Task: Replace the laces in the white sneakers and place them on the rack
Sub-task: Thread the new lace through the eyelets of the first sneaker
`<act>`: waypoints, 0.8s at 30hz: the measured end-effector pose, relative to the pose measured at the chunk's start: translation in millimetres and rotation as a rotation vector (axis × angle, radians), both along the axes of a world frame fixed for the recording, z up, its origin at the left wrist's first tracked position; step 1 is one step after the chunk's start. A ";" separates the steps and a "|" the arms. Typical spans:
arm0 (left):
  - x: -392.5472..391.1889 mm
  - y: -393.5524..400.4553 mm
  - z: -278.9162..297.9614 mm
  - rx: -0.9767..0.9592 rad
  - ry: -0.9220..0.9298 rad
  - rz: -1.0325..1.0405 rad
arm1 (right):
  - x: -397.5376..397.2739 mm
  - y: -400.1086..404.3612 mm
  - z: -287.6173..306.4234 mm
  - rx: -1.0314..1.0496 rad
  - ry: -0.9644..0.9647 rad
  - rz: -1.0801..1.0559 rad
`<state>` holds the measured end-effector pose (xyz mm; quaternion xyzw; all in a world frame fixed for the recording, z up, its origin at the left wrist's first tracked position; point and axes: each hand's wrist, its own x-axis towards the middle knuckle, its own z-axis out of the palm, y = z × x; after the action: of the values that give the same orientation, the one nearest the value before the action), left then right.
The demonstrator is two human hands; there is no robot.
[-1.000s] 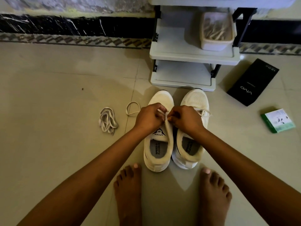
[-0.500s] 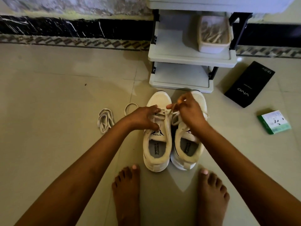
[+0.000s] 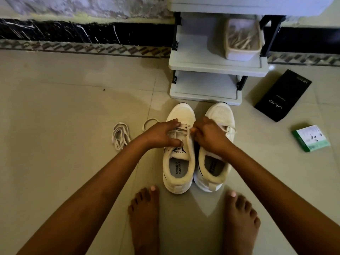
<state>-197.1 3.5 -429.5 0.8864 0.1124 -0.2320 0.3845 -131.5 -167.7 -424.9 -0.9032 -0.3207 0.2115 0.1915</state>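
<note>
Two white sneakers stand side by side on the floor, toes toward the rack: the left sneaker [image 3: 179, 162] and the right sneaker [image 3: 219, 115]. My left hand [image 3: 161, 134] lies over the left sneaker's lacing, thumb and fingers spread across the white lace [image 3: 185, 132]. My right hand [image 3: 208, 136] pinches that lace's end between the two shoes. A loose bundle of old laces [image 3: 119, 135] lies on the floor to the left. The grey rack [image 3: 202, 67] stands just beyond the toes.
A white tub of laces [image 3: 241, 41] sits on the rack's middle shelf. A black phone box [image 3: 282, 95] and a small green-and-white box [image 3: 311, 138] lie on the floor at right. My bare feet [image 3: 145, 214] stand behind the heels. A wall runs along the back.
My hands parted from a joint grip over the left sneaker. The right hand rose with the lace, then came back down between the shoes; the left hand spread over the lacing.
</note>
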 end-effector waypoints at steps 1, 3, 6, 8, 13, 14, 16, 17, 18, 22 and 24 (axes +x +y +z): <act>-0.5 0.1 -0.9 0.010 -0.001 0.002 | 2.4 -0.6 8.9 0.128 0.132 -0.098; -0.4 0.9 -1.7 0.011 0.001 0.011 | 6.4 -2.2 34.3 0.521 0.588 -0.324; 0.6 1.1 -0.4 0.008 0.010 -0.007 | 15.2 -3.4 68.3 1.023 0.975 -0.388; 1.0 0.7 0.8 0.019 0.018 -0.024 | 16.7 4.2 68.2 0.896 0.810 -0.409; 0.6 -2.2 2.3 0.010 0.020 -0.004 | 4.7 9.8 12.7 -0.096 0.042 0.001; 0.9 -2.5 2.9 0.011 0.019 -0.005 | 2.4 7.9 6.6 -0.159 -0.004 0.069; 0.7 -2.1 2.8 0.005 0.023 -0.004 | 1.7 4.1 10.2 -0.078 0.034 0.069; 0.5 -1.7 2.5 0.002 0.026 -0.002 | 3.2 2.6 18.8 0.060 0.154 -0.008; 0.1 -1.2 2.9 0.002 0.030 -0.005 | 5.1 1.0 29.3 0.244 0.322 -0.107; -0.3 -1.1 3.7 -0.008 0.038 -0.005 | 26.1 -9.3 90.7 1.119 0.949 -0.361; -0.2 -1.6 2.9 -0.020 0.042 0.008 | 34.9 -5.2 100.9 1.036 0.835 -0.373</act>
<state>-197.3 1.9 -426.6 0.8769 0.1219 -0.2502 0.3919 -96.7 -172.9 -324.0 -0.5781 -0.1192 0.3246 0.7391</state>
